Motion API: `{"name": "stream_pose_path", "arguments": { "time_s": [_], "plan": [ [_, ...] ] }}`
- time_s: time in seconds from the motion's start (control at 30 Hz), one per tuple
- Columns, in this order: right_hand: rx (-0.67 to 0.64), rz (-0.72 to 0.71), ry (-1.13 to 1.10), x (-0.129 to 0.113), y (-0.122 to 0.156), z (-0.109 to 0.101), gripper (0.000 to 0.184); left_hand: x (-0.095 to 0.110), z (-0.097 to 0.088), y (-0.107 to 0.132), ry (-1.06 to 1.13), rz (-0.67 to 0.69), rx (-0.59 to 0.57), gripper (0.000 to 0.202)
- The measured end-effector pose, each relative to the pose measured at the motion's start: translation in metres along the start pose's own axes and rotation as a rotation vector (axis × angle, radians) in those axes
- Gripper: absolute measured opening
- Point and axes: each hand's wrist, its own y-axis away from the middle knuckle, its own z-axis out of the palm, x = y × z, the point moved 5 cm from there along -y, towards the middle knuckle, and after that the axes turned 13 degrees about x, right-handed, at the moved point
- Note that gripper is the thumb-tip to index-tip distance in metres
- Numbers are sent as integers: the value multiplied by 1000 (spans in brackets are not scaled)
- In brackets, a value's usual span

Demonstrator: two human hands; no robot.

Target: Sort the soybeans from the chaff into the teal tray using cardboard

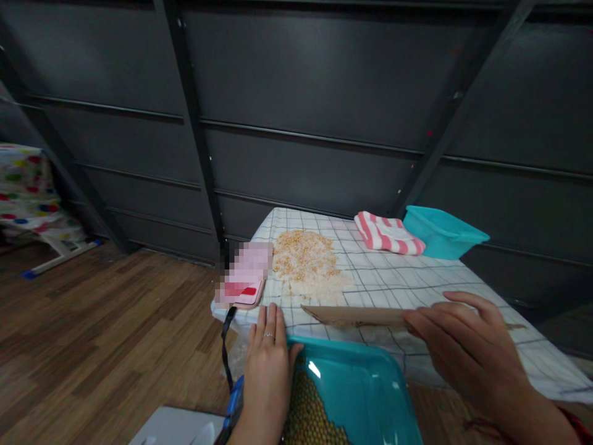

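My right hand grips a strip of brown cardboard, which it holds low over the front of the checked tablecloth. With its fingers stretched out, my left hand lies at the front edge of the cloth. Its thumb touches the rim of a teal plastic tub below the table edge. Greenish-brown round beans fill the tub's left part. Beyond my hands, yellow kernels mixed with white grains are spread on the cloth. A pink phone, partly pixelated, lies left of this pile.
At the back right of the table are a folded red-and-white striped towel and a second teal tub. A dark panelled wall rises behind. On the far left stands another table with a dotted cloth.
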Motion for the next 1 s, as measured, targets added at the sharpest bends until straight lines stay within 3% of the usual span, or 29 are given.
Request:
{"name": "stream_pose_path", "arguments": {
  "time_s": [0.3,0.63,1.0],
  "plan": [
    [-23,-62,65,-1,-11,21,28,4,-4,2,-15,10,24,50],
    [-15,1,-75,-3,-1,0,27,2,0,-2,-1,-3,3,48],
    [-1,10,-106,-3,-5,-7,26,1,-2,-7,-84,37,-38,46]
  ]
}}
